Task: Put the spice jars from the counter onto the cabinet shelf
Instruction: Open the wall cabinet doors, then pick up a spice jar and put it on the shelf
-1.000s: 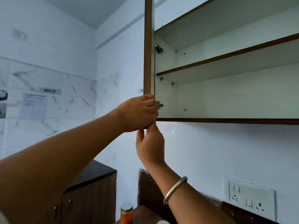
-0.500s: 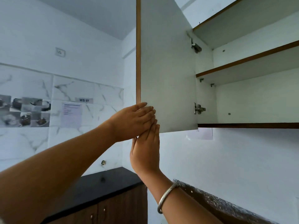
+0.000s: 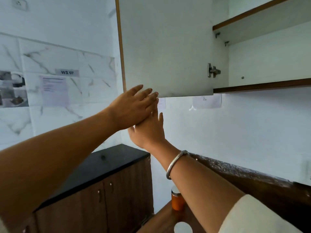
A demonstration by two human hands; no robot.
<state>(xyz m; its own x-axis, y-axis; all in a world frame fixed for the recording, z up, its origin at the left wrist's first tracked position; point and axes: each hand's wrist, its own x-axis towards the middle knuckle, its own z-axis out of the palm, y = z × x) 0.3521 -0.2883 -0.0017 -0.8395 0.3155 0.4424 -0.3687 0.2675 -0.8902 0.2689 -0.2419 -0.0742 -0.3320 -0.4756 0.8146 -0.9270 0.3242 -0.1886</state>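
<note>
The wall cabinet's white door point(image 3: 165, 47) stands swung wide open to the left. Its bare lower shelf point(image 3: 262, 85) and upper shelf point(image 3: 252, 15) show at the right. My left hand point(image 3: 134, 106) is flat and open, its fingertips at the door's bottom edge. Just beneath it my right hand point(image 3: 149, 130), with a silver bangle on the wrist, is open too, partly covered by the left. An orange spice jar point(image 3: 176, 199) with a silver lid stands on the brown counter point(image 3: 161, 221) below, half hidden by my right forearm. A white lid point(image 3: 182, 227) shows at the bottom edge.
A black-topped wooden cupboard point(image 3: 104, 167) stands at the lower left against a marble-tiled wall with papers stuck on it. A dark speckled backsplash ledge point(image 3: 235, 170) runs along the right wall. A door hinge point(image 3: 212, 70) sticks out at the cabinet's left side.
The door has swung from edge-on to fully open leftward. Both hands have gone from gripping its lower corner to flat, open fingers at its bottom edge. My view has dropped, showing the jar again.
</note>
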